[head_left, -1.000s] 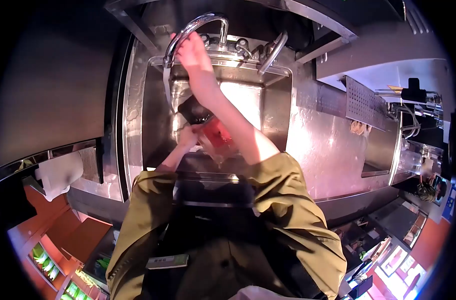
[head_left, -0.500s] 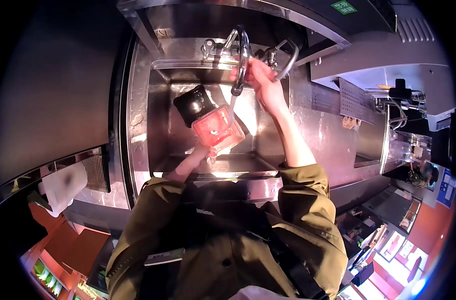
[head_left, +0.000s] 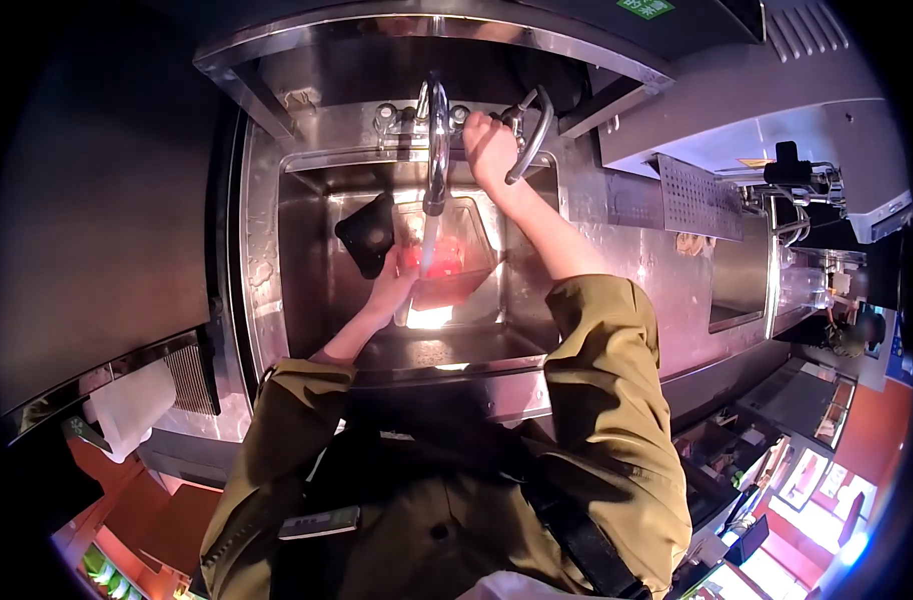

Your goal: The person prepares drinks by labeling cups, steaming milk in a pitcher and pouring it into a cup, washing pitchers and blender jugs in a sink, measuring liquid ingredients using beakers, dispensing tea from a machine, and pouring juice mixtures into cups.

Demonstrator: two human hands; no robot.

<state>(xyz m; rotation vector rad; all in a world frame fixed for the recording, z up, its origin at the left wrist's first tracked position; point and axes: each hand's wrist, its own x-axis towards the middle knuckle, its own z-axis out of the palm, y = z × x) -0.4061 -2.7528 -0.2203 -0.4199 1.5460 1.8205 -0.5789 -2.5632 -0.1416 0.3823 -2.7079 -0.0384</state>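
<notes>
My left hand (head_left: 394,285) grips the near left edge of a clear rectangular plastic container (head_left: 443,262) that looks reddish inside and is tilted in the sink. Water (head_left: 429,240) runs from the curved faucet (head_left: 437,150) into it. A black container (head_left: 367,236) leans in the sink just left of that hand. Another clear container (head_left: 476,222) seems to lie under or behind the reddish one; their edges overlap. At the back rim, my right hand (head_left: 490,152) is closed beside a tap knob (head_left: 460,114); whatever its fingers hold is hidden.
A second, bent tap pipe (head_left: 544,125) stands right of my right hand. A metal shelf frame (head_left: 426,28) crosses above the sink (head_left: 321,325). Right of it are the steel counter (head_left: 616,250) and a perforated metal plate (head_left: 698,195). White paper (head_left: 134,410) hangs at the left.
My right hand has left the faucet spout and closed near the knobs at the back. The reddish container has been lowered and tipped. The black container now stands more on edge.
</notes>
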